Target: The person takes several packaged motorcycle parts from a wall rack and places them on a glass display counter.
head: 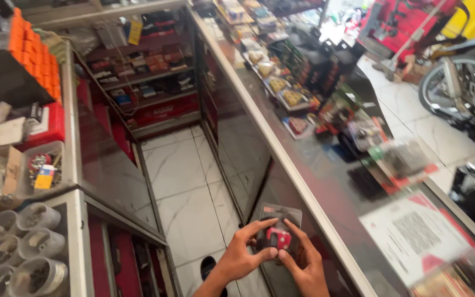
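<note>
Hands seen from above, low in the view, over a white tiled floor point(182, 187). A small blister pack point(277, 231) with a red part inside is held between both: the left hand point(243, 254) is clamped on its left edge, the right hand point(306, 264) on its right. A glass tabletop point(281, 148) runs just beside, shelves point(144, 71) behind.
</note>
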